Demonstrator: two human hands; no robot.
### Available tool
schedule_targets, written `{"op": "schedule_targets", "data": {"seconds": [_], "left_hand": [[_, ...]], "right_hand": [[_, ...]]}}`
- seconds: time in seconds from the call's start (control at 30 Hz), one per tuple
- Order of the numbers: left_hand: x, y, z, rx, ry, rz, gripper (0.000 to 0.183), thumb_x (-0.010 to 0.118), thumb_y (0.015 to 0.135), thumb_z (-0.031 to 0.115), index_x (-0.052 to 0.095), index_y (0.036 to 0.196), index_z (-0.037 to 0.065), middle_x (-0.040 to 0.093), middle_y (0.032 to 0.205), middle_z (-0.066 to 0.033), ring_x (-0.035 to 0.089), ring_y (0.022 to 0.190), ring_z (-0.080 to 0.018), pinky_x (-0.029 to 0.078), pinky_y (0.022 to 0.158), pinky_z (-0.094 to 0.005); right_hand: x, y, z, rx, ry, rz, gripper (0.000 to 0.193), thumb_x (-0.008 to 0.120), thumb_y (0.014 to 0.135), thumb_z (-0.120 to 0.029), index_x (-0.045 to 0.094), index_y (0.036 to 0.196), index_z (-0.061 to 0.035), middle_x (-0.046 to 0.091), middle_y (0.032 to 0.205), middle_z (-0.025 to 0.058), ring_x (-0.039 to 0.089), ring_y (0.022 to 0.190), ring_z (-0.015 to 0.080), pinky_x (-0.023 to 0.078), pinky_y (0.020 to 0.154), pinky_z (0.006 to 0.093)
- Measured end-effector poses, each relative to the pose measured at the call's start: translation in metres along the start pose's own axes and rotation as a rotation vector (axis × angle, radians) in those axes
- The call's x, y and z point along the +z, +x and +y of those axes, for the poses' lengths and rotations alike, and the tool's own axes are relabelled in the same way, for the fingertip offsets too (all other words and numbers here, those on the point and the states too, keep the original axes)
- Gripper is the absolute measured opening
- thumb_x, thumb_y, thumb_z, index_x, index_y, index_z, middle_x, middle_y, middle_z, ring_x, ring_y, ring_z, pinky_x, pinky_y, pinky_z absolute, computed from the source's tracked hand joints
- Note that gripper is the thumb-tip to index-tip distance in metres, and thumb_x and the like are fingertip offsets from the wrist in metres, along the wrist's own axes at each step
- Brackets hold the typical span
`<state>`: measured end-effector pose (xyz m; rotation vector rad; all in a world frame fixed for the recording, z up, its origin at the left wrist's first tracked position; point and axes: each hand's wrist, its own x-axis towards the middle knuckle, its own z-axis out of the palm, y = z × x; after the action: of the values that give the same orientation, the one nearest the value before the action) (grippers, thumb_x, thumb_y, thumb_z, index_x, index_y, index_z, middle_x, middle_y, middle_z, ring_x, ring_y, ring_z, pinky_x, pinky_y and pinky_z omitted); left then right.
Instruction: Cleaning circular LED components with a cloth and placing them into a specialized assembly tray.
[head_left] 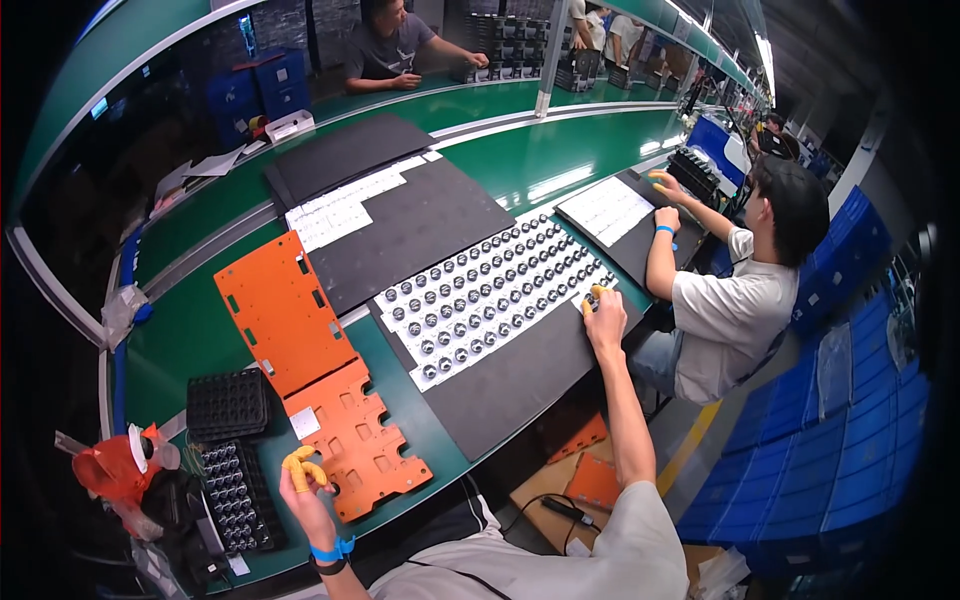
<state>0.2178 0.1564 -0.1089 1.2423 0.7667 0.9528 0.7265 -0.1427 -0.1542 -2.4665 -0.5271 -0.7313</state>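
Right hand (606,318): fingers bent, fingertip contents hidden, grip cannot be told. Left hand (305,478): fingers curled, any held part indistinct. Round parts (474,322): black and silver, in rows, right hand at one end. White sheet (411,348): beneath them. Orange plate (365,440): notched, beside left hand.

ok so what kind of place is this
Probably a factory assembly line: rows of matching small round parts on white pieces, a long green work surface with co-workers along it, and many blue bins at the right.
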Motion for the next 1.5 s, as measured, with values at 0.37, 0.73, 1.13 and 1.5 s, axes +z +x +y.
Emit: {"op": "schedule_targets", "data": {"seconds": [0.37,0.73,1.13,1.5], "left_hand": [[0.005,-0.003,-0.003,0.008,0.035,-0.029,0.033,0.043,0.111,0.026,0.064,0.112,0.000,0.048,0.069,0.0016,0.044,0.056,-0.0052,0.038,0.050,-0.0217],[-0.005,0.017,0.005,0.136,0.219,0.023,0.017,0.056,0.106,0.014,0.065,0.110,0.001,0.049,0.069,0.0028,0.041,0.054,-0.0033,0.031,0.048,-0.0220],[-0.028,0.065,-0.029,0.176,1.128,0.160,0.038,0.072,0.094,0.031,0.070,0.104,-0.006,0.066,0.085,-0.0190,0.059,0.076,-0.0350,0.044,0.069,-0.0459],[-0.033,0.097,-0.051,0.134,0.895,0.076,0.031,0.074,0.092,0.020,0.069,0.092,-0.011,0.067,0.076,-0.0244,0.065,0.070,-0.0352,0.049,0.066,-0.0427]], "right_hand": [[0.001,0.008,0.000,-0.022,0.034,0.002,0.032,0.082,0.078,-0.010,0.070,0.106,-0.0018,0.067,0.104,0.0116,0.062,0.105,0.0310,0.053,0.089,0.0420],[0.001,0.006,0.003,-0.072,0.044,0.095,0.031,0.081,0.081,-0.014,0.070,0.108,-0.0017,0.066,0.105,0.0128,0.062,0.103,0.0327,0.054,0.085,0.0442],[-0.003,0.000,-0.002,-0.144,0.076,0.182,0.023,0.075,0.087,-0.013,0.069,0.107,-0.0030,0.064,0.102,0.0140,0.062,0.098,0.0346,0.054,0.080,0.0446],[-0.005,0.000,-0.006,-0.164,0.090,0.199,0.021,0.074,0.087,-0.011,0.070,0.106,-0.0033,0.064,0.102,0.0142,0.062,0.098,0.0345,0.054,0.080,0.0442]]}}
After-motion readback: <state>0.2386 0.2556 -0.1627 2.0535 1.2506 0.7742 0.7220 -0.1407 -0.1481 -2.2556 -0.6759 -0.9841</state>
